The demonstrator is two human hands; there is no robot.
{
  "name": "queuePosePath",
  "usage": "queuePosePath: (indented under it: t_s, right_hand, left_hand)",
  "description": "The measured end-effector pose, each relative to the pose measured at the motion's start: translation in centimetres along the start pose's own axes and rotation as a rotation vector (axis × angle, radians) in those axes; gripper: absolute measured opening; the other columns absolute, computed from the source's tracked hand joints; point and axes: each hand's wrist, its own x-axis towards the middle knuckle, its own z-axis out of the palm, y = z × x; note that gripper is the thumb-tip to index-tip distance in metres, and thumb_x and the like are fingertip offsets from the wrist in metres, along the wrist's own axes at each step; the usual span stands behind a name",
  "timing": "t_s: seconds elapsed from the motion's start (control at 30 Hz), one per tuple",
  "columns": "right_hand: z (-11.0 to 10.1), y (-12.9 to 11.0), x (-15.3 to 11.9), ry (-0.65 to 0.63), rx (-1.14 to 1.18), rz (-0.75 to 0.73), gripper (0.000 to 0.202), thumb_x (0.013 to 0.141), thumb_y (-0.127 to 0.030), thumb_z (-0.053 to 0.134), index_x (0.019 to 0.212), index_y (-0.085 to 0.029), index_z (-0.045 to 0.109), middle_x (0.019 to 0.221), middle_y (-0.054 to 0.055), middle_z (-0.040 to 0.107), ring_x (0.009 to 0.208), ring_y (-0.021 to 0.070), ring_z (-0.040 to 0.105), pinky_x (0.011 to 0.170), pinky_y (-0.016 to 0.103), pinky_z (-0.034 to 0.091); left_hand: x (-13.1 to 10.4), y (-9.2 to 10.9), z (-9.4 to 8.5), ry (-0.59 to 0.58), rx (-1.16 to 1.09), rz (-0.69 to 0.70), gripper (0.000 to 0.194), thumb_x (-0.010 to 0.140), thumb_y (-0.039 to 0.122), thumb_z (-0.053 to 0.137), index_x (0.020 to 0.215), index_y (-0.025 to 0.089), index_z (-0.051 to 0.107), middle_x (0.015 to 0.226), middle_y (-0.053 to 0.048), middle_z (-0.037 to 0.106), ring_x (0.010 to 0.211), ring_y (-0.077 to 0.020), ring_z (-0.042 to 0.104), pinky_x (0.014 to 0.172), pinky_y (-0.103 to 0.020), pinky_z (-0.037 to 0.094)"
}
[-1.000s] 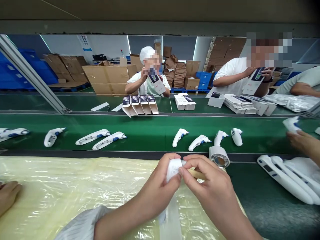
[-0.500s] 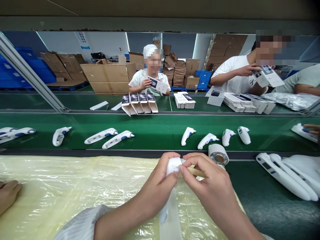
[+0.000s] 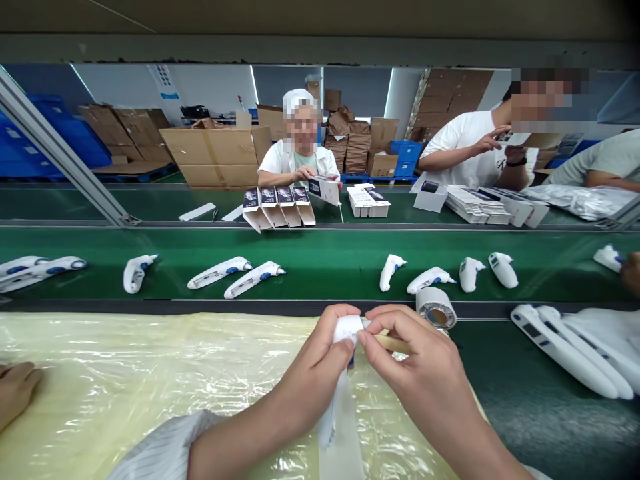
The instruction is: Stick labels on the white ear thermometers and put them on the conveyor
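Observation:
My left hand (image 3: 327,357) is closed around a white ear thermometer (image 3: 349,329), held upright above the yellow film with small print facing me. Its lower body shows below my hand. My right hand (image 3: 417,360) meets it at the right side, thumb and index finger pinched at the thermometer's edge. A slim tan stick (image 3: 394,344) lies in the right hand, running under the fingers; what its tip touches is hidden. Under the hands runs a pale translucent strip (image 3: 341,427). A white label roll (image 3: 437,308) stands just beyond my right hand.
Several white-and-blue thermometers, one a leaning unit (image 3: 393,272), lie on the green belt (image 3: 330,253). Large white thermometers (image 3: 570,350) lie at right. Yellow film (image 3: 150,373) covers the near surface; another person's hand (image 3: 19,390) rests at left. Co-workers handle boxes (image 3: 280,207) across the belt.
Thermometers on the belt have moved to the right. My left thumb has shifted slightly, and a blue part now shows below it. Across the belt, one co-worker has lowered a box.

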Motion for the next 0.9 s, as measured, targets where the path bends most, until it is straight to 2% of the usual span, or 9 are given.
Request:
queuePosePath:
  t_s: [0.43,0.7,0.8,0.9]
  right_hand:
    - [0.0,0.0,0.0,-0.017,-0.005,0.003,0.011,0.087,-0.026,0.061,0.077,-0.027,0.067,0.094,0.002,0.071,0.079,0.0155,0.071,0.048,0.016,0.053]
    - [-0.3,-0.1,-0.1,-0.021,-0.072,-0.02,0.013,0.089,-0.028,0.06,0.078,-0.026,0.068,0.096,0.003,0.071,0.081,0.0165,0.072,0.05,0.019,0.055]
    - [-0.9,-0.2,-0.1,0.043,-0.111,-0.077,0.014,0.089,-0.029,0.06,0.079,-0.026,0.068,0.097,0.004,0.071,0.084,0.0171,0.071,0.052,0.019,0.056]
    - [-2.0,-0.3,-0.1,0.145,-0.146,-0.118,0.013,0.09,-0.031,0.061,0.08,-0.027,0.068,0.097,0.002,0.071,0.086,0.0163,0.07,0.061,0.021,0.059]
  left_hand:
    - [0.0,0.2,0.1,0.013,0.004,0.02,0.029,0.095,0.043,0.043,0.119,0.027,0.047,0.092,-0.002,0.056,0.076,-0.0177,0.05,0.067,-0.03,0.041]
    - [0.0,0.5,0.3,0.048,-0.016,0.007,0.026,0.094,0.038,0.044,0.116,0.025,0.05,0.088,0.0,0.054,0.073,-0.016,0.047,0.068,-0.029,0.039]
    - [-0.3,0.6,0.2,0.079,-0.028,-0.007,0.027,0.093,0.037,0.045,0.117,0.026,0.05,0.085,0.001,0.055,0.072,-0.016,0.049,0.067,-0.028,0.04]
    - [0.3,0.7,0.1,0.117,-0.041,-0.046,0.026,0.092,0.033,0.045,0.114,0.025,0.053,0.079,0.002,0.055,0.068,-0.0148,0.051,0.063,-0.025,0.04]
